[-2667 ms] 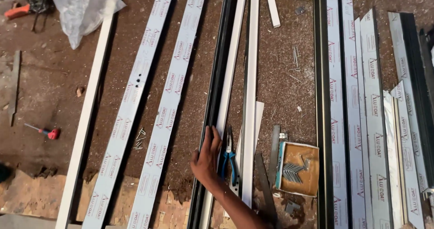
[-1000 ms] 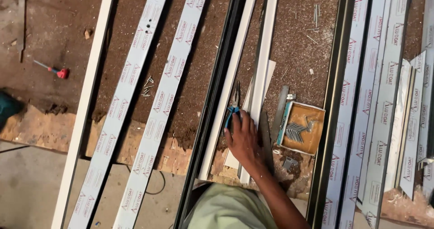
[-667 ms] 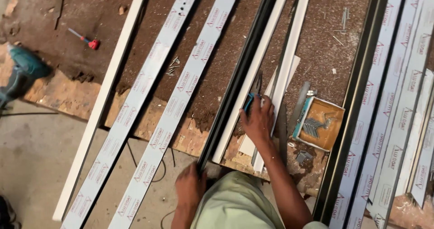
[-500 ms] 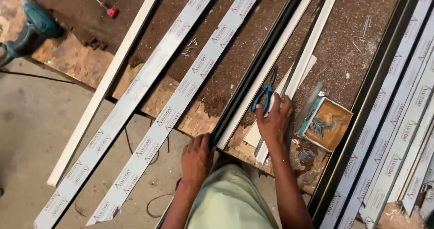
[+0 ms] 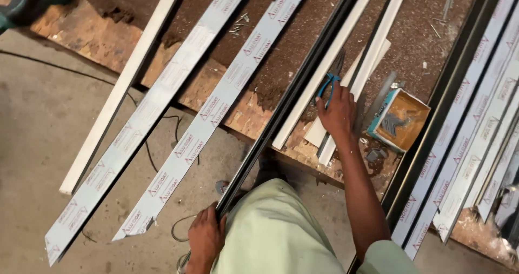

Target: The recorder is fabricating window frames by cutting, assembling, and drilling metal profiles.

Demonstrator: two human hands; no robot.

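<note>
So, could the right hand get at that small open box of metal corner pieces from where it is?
Probably yes. The right hand rests on the blue-handled pliers, and the open box sits just beside it on the workbench, top open, with only a thin metal strip between them.

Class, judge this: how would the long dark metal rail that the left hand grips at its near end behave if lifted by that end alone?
The dark rail is long and thin, so it would probably sag or sway. The left hand holds only its tip, so it likely feels tip-heavy. Bare metal could slip.
</note>
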